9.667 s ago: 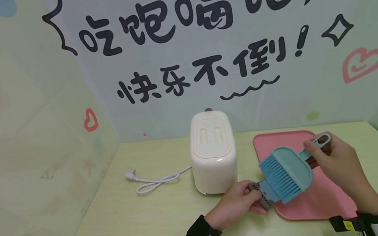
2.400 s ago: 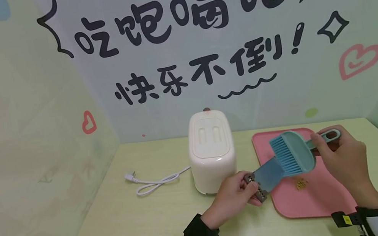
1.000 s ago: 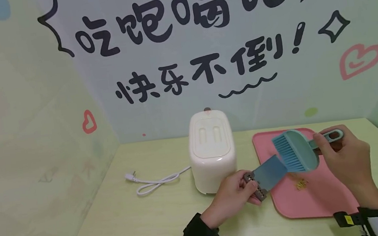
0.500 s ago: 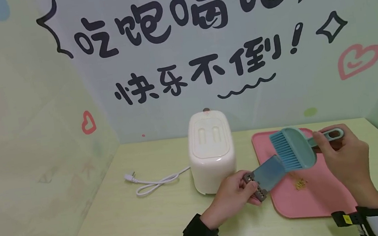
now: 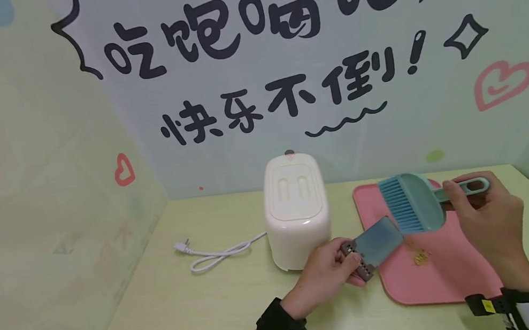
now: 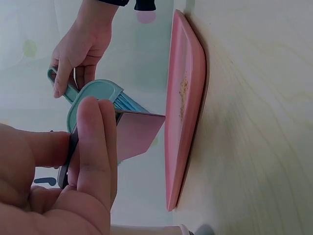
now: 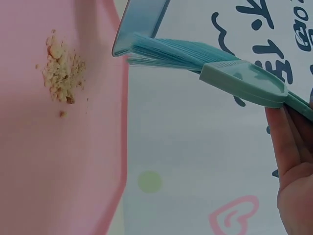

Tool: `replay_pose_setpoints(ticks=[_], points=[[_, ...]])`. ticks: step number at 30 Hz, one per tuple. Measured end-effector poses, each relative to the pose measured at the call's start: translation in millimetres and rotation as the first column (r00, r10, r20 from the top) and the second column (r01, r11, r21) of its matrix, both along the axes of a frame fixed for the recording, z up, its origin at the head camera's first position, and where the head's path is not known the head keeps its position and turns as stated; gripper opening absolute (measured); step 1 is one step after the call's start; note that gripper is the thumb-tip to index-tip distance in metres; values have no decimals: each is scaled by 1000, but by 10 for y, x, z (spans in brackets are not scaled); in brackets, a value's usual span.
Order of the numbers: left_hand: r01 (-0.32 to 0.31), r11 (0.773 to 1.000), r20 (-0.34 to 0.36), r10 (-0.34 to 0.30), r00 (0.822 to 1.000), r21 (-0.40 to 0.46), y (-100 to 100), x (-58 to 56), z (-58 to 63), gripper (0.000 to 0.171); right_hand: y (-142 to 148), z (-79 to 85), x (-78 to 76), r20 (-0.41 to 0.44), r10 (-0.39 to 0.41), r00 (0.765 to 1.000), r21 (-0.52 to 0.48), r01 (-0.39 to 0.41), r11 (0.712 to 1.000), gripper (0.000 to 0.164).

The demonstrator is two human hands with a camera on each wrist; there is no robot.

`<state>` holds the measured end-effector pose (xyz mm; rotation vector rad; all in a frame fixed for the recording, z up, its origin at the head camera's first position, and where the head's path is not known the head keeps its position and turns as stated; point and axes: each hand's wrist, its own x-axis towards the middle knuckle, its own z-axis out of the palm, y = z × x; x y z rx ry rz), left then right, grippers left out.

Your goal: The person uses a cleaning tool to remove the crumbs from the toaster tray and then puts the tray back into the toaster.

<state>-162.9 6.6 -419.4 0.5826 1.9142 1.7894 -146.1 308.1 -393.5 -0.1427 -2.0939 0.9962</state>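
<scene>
My left hand [image 5: 326, 272] pinches the grey end of a flat metal crumb tray [image 5: 379, 241] between thumb and fingers. Its plate tilts down towards the pink tray [image 5: 443, 283]. My right hand [image 5: 491, 224] grips the handle of a light-blue brush [image 5: 421, 203]. In the right wrist view the bristles [image 7: 166, 51] meet the outer end of the metal plate. Beneath lies a small heap of pale crumbs [image 7: 61, 73] on the pink surface. The left wrist view shows the plate's far edge close to the pink tray's rim; fingers hide the grey end there.
A white toaster [image 5: 298, 226] with a covered top stands just behind my left hand. Its white cord and plug [image 5: 220, 254] lie looped on the table to the left. A printed wall [image 5: 245, 161] closes off the table's back.
The brush, earlier over the middle of the crumb tray, has moved up and right to its far end. Crumbs now show on the pink tray. My left hand has barely moved lately.
</scene>
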Motion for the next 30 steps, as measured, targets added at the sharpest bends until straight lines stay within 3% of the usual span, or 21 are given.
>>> replay_pose_setpoints(ticks=[4,8,12,15,17,19,21,23,30], points=[[-1,1000,-7,1,1000,-2,-9,-2,-7,35,-10,-12,-8,13,42,999,59,-42,997,23],[1,1000,-15,-1,1000,-13,-10,-9,-9,36,13,-14,-2,-16,-13,1000,93,15,996,25],[2,1000,-19,-3,1000,-18,-9,-15,-6,37,19,23,5,-35,-58,998,33,59,998,27],[-2,1000,-20,1,1000,-16,-10,-15,-2,37,-21,72,33,-4,37,999,-73,-38,997,22],[-2,1000,-22,2,1000,-12,-12,-14,0,36,-61,99,51,31,144,989,-121,-139,983,17],[-2,1000,-19,2,1000,-6,-13,-11,2,35,-108,114,64,69,241,968,-136,-230,964,14],[-5,1000,-18,5,1000,-4,-17,-7,3,34,-137,105,58,106,276,955,-96,-266,959,15],[-10,1000,-15,10,1000,-3,-19,-4,4,33,-141,79,48,129,266,955,-63,-260,964,19],[-4,1000,-5,4,1000,-8,-19,8,17,33,24,-39,3,132,103,986,47,-110,993,24]])
